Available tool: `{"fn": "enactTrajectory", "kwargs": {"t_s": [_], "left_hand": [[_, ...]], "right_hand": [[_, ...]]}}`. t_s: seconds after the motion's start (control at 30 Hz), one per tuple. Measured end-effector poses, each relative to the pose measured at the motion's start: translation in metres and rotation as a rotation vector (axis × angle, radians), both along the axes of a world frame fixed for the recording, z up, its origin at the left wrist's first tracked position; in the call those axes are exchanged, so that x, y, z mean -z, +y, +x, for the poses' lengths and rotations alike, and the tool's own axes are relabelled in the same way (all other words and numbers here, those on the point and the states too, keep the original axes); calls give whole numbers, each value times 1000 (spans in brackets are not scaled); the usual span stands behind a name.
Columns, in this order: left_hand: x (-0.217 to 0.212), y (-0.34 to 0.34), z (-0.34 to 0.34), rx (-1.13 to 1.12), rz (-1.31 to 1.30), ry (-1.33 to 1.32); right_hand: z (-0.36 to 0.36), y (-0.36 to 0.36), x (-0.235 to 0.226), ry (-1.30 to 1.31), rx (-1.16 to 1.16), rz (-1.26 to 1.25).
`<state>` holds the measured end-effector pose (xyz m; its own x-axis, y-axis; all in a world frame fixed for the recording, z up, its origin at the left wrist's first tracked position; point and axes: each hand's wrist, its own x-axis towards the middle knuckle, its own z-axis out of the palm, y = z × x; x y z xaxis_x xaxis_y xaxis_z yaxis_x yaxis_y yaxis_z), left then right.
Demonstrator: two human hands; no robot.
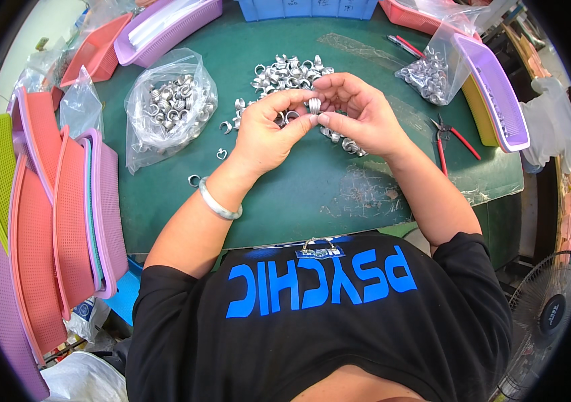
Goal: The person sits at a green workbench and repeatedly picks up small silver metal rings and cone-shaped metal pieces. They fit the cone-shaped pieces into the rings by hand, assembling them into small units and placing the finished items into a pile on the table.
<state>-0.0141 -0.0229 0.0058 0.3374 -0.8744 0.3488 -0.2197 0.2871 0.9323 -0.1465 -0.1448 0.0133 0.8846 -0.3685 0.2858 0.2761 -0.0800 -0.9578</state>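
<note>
Both hands, left (pixel 268 130) and right (pixel 359 114), pinch one small ribbed silver metal ring (pixel 314 105) above the loose ring pile (pixel 289 72); a fingertip-only grip looks best.

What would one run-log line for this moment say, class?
left hand: pinches ring | right hand: pinches the ring too | ring pile: behind hands | bag: left | pliers: right, untouched | mat

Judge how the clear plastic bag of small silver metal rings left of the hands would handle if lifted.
The clear plastic bag of small silver metal rings would probably sag; its film looks thin and crumpled. Packed with metal, it's likely heavy for its size. Pushed, it would likely slump, not roll.
</note>
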Motion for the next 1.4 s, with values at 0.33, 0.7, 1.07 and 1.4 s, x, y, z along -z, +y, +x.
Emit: {"fn": "enactTrajectory", "kwargs": {"t_s": [0.33, 0.7, 1.07, 1.4], "left_hand": [[7, -2, -2, -87, -83, -106], [3, 1, -3, -58, -33, 4], [-4, 3, 0, 55, 226, 298], [-6, 6, 0, 149, 334, 412]], "right_hand": [[-1, 3, -2, 3, 34, -12], [1, 2, 2, -110, 140, -272], [1, 1, -1, -172, 236, -481], [0, 1, -2, -160, 237, -543]]}}
